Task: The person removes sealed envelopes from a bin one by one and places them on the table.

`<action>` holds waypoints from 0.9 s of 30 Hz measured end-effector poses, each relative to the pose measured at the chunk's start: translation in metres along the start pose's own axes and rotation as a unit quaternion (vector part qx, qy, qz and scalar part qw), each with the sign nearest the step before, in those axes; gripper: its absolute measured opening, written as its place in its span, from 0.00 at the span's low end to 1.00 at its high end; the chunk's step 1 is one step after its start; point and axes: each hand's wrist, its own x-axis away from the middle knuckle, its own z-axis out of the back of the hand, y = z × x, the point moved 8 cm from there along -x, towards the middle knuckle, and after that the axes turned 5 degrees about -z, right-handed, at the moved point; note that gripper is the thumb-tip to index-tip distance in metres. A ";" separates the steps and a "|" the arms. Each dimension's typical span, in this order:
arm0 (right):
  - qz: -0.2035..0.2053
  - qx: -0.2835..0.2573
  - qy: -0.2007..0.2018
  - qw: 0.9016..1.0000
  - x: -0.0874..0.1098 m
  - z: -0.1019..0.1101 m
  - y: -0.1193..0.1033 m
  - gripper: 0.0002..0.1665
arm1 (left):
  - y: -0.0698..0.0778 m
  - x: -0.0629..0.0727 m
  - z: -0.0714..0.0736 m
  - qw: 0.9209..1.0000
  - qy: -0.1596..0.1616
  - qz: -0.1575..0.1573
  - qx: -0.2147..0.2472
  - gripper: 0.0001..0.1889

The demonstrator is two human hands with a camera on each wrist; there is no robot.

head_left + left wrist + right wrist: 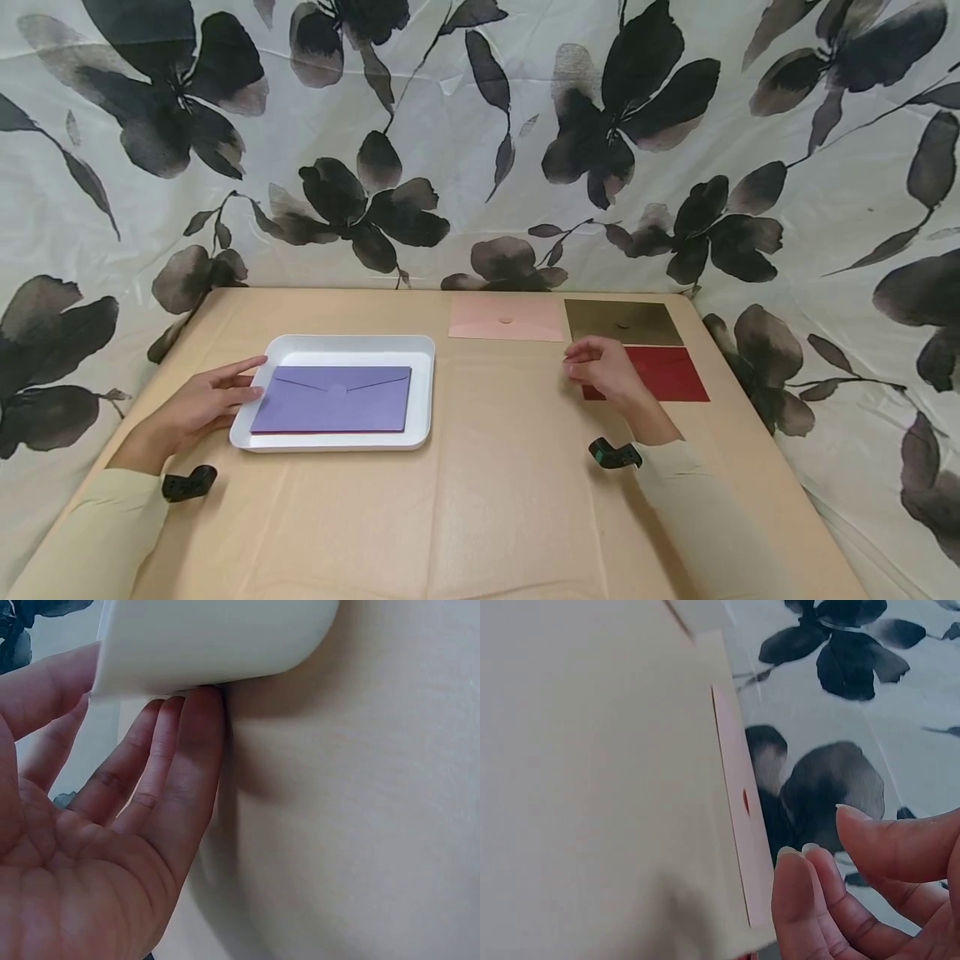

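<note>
1. The purple envelope (330, 402) lies flat inside the white tray (422, 400), probably for containment;
2. the left hand (204, 407), fingers spread, touches the tray's left end, likely steadying it;
3. the right hand (613, 377), thumb apart from loosely bent fingers, pinches nothing; it hovers right of the tray, by the red envelope (672, 375), gold envelope (622, 315) and pink envelope (506, 327), seemingly laid out for easy reach.

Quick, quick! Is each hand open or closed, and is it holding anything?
Left hand: open, fingers touching the white tray.
Right hand: open, fingers loosely curled, holding nothing, over the red envelope.
</note>
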 end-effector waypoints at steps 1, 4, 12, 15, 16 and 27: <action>0.001 -0.004 -0.004 1.000 0.000 -0.003 -0.001 0.19 | 0.000 0.000 0.000 1.000 -0.001 -0.001 0.002 0.43; 0.004 -0.013 -0.018 1.000 0.000 -0.014 -0.004 0.20 | 0.000 0.001 0.000 1.000 -0.002 -0.002 0.009 0.43; 0.005 -0.051 -0.051 0.997 0.001 -0.044 -0.011 0.20 | 0.002 0.003 -0.002 1.000 -0.003 0.000 0.017 0.43; 0.001 -0.061 -0.058 0.996 0.001 -0.053 -0.014 0.20 | 0.004 0.004 -0.003 1.000 -0.003 0.001 0.017 0.43; 0.002 -0.061 -0.061 0.996 0.002 -0.056 -0.016 0.20 | 0.005 0.004 -0.004 1.000 -0.003 0.002 0.017 0.43; 0.008 -0.078 -0.087 0.993 0.006 -0.082 -0.029 0.20 | 0.008 0.002 -0.005 0.999 -0.002 0.024 0.030 0.42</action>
